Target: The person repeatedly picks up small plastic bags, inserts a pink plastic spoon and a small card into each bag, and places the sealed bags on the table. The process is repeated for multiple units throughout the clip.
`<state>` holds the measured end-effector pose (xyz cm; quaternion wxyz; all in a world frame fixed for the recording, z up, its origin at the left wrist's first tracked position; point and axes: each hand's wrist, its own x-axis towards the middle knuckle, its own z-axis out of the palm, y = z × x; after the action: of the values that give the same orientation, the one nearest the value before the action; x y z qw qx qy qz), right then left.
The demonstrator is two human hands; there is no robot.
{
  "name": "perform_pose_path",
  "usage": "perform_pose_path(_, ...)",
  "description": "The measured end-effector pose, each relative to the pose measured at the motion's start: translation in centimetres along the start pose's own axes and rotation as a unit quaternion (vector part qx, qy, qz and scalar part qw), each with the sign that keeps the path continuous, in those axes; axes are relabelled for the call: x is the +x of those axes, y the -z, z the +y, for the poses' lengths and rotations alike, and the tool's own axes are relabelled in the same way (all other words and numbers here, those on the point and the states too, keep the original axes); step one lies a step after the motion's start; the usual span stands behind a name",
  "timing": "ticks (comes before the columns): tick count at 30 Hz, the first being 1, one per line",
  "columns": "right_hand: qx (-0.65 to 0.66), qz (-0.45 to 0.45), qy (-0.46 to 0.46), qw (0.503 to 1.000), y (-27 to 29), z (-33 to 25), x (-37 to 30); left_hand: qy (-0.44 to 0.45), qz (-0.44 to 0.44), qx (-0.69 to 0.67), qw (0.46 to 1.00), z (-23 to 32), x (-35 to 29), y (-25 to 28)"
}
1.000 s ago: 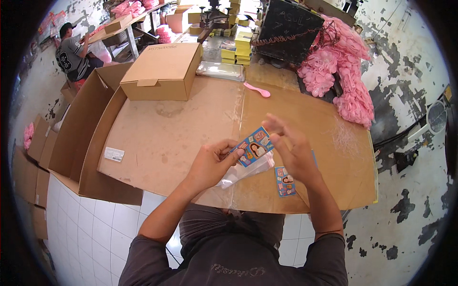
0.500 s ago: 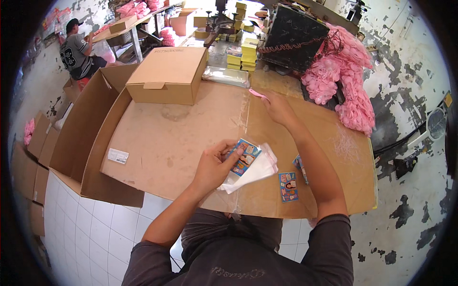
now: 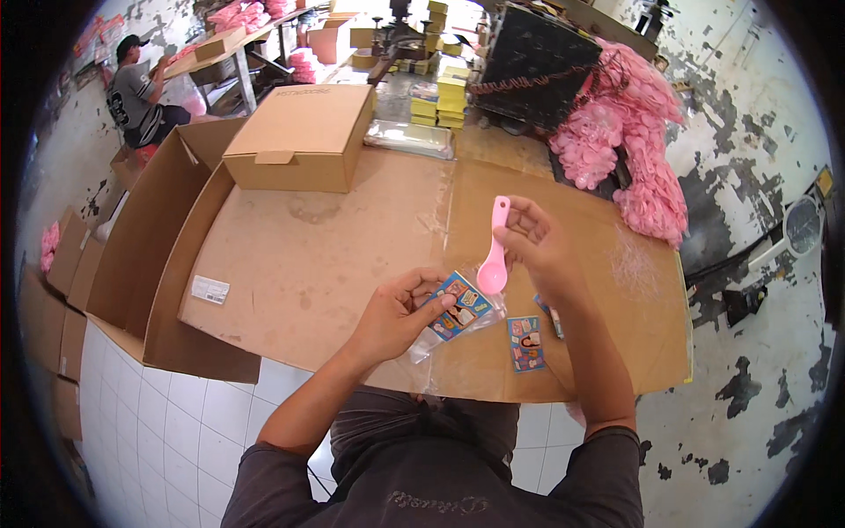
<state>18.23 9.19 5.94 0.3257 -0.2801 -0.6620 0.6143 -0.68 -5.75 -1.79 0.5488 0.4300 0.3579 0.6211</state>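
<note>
My right hand (image 3: 534, 244) pinches a pink plastic measuring spoon (image 3: 496, 255) by its handle, bowl end down. The bowl is just right of the card and over the clear plastic bags. My left hand (image 3: 398, 314) grips a blue printed card (image 3: 460, 306), thumb on top, with clear plastic bags (image 3: 425, 346) under and around it; how many bags the hand holds cannot be made out. Another printed card (image 3: 525, 344) lies on the cardboard-covered table to the right. Part of a further card stack (image 3: 550, 315) shows beside my right forearm.
A closed carton (image 3: 295, 141) stands at the table's back left, beside a tall open carton (image 3: 163, 264). A clear plastic pack (image 3: 410, 139) and yellow stacks (image 3: 451, 97) sit behind. Heaped pink spoons (image 3: 647, 150) fill the right rear. A person (image 3: 139, 92) sits far left.
My right hand has come back toward me with the pink spoon, turning it bowl down beside the card. My left hand still holds the card and bags.
</note>
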Motion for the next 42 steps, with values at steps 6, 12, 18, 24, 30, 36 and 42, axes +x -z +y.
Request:
perform_pose_path(6,0.107,0.111,0.069,0.986,-0.7,0.1,-6.1,0.039,-0.054,0.067,0.995,0.4,-0.6,-2.0)
perform_pose_path(12,0.1,0.138,0.082,0.982,-1.5,1.1,-8.8,0.068,-0.034,0.089,0.993,0.8,-2.8,-3.7)
perform_pose_path(18,0.06,0.177,0.188,0.964,-3.8,3.8,-11.4,0.097,0.006,0.121,0.988,0.4,-4.2,-4.3)
perform_pose_path(24,-0.286,0.021,0.329,0.899,-1.7,4.4,-11.8,0.106,-0.003,0.092,0.99,1.7,-4.3,-5.1)
perform_pose_path(30,0.004,-0.014,0.211,0.977,-1.4,0.1,-11.5,0.093,-0.197,-0.017,0.976,0.7,-3.1,-3.6)
perform_pose_path(36,-0.16,-0.202,0.294,0.92,-0.8,-5.6,-10.6,-0.005,-0.163,-0.132,0.978,0.7,-2.3,-4.3)
perform_pose_path(42,-0.412,-0.078,0.318,0.851,-1.8,-7.5,-9.6,-0.085,-0.113,0.155,0.978,2.7,-3.1,-4.1)
